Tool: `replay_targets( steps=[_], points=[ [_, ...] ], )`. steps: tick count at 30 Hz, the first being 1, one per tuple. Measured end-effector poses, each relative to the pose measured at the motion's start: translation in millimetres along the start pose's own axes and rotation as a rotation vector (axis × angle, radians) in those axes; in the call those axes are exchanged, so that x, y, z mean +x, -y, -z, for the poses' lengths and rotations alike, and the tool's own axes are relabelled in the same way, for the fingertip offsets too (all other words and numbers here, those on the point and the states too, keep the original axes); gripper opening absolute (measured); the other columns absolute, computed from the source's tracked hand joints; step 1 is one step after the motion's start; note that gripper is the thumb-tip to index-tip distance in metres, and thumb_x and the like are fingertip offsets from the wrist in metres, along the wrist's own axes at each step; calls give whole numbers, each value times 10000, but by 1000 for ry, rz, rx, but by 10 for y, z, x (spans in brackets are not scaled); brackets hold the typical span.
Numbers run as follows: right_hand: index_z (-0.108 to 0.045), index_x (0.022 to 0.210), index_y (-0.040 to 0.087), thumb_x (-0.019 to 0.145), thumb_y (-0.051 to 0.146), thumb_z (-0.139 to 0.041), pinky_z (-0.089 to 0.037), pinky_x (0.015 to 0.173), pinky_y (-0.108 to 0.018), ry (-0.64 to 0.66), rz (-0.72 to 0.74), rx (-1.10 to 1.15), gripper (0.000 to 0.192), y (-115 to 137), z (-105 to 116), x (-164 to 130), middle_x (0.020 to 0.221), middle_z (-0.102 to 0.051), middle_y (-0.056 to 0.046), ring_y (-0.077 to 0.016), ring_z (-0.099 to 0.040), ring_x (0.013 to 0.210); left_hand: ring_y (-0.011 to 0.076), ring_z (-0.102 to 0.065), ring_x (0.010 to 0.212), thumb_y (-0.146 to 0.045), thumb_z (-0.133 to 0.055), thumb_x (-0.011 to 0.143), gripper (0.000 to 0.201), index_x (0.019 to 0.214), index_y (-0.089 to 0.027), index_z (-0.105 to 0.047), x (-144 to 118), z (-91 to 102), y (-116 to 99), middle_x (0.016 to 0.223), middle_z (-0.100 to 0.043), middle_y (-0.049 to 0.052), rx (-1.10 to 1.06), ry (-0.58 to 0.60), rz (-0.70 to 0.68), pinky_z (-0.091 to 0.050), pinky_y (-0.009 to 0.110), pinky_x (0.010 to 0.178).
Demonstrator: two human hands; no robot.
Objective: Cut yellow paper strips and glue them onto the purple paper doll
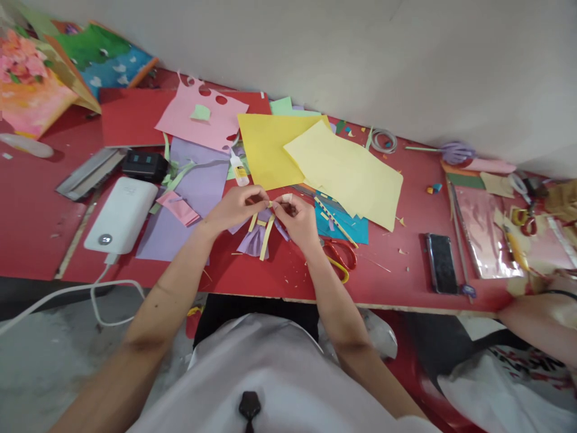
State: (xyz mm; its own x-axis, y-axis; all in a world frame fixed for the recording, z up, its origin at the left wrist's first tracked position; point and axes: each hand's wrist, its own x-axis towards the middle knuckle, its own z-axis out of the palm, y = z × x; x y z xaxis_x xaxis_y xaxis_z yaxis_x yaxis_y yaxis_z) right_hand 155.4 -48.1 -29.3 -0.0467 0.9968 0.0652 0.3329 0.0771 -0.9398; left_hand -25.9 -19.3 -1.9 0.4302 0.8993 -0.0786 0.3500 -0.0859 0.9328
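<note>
Partway through fitting yellow strips onto a purple paper piece.
Left hand [234, 207] and right hand [295, 218] pinched narrow on one yellow strip [267, 229] over the purple piece [253, 240] at the bench [406, 252] near edge; few strips on; beyond, scissors [339, 257], glue bottle [238, 169], uncut yellow sheets [347, 171].

I see both hands meeting over the red table [406, 252]. My left hand [234, 207] and right hand [298, 221] pinch yellow paper strips [265, 228] between their fingertips, above a purple paper piece [253, 240]. Red-handled scissors [340, 257] lie just right of my right hand. Two yellow sheets [315, 159] overlap behind. A white power bank [121, 213] sits at left, a phone [442, 263] at right.
</note>
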Motion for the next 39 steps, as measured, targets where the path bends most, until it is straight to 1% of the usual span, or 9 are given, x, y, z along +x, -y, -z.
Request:
replay_targets(
  steps=[7,12,21,26,31,39],
  points=[
    [-646,802,194,816,321,-646,-430,588,-247,3,-13,33,129,-5,0,3,668,-609,21,-109,-532,592,146,-611,768,-309,-592,853,156,826,-168,-653,1,1,4,827,-667,17,6,9,-20,-451,244,688],
    [-657,819,194,812,332,-656,-437,594,-250,6,-21,62,138,-9,-4,6,693,-631,13,-116,-553,611,145,-614,785,-340,-604,867,180,845,-169,-655,-10,22,6,836,-674,17,-12,21,-23,-458,233,694],
    [-647,799,196,819,300,-652,-429,595,-245,7,9,50,106,15,-11,-11,661,-604,26,-109,-537,595,146,-610,763,-303,-607,848,146,801,-173,-654,-5,-1,0,807,-667,13,-3,-4,-29,-454,245,688],
    [-644,812,195,825,326,-646,-427,591,-244,5,1,56,132,6,-2,-5,674,-605,22,-109,-529,598,152,-618,773,-339,-609,849,177,818,-176,-670,4,-9,24,821,-684,20,-15,-18,-27,-461,245,691],
    [-646,820,196,819,369,-651,-436,593,-249,4,-26,70,173,10,-7,-3,709,-637,9,-118,-548,618,163,-636,823,-340,-564,876,205,831,-175,-677,2,14,33,852,-707,25,7,-28,-20,-471,245,727],
    [-641,813,200,816,358,-642,-439,595,-251,24,-34,54,158,24,-7,-11,695,-624,12,-120,-549,619,165,-647,796,-341,-603,849,187,838,-167,-671,-21,39,-8,847,-710,34,-1,18,-41,-489,250,716]
  ],
)
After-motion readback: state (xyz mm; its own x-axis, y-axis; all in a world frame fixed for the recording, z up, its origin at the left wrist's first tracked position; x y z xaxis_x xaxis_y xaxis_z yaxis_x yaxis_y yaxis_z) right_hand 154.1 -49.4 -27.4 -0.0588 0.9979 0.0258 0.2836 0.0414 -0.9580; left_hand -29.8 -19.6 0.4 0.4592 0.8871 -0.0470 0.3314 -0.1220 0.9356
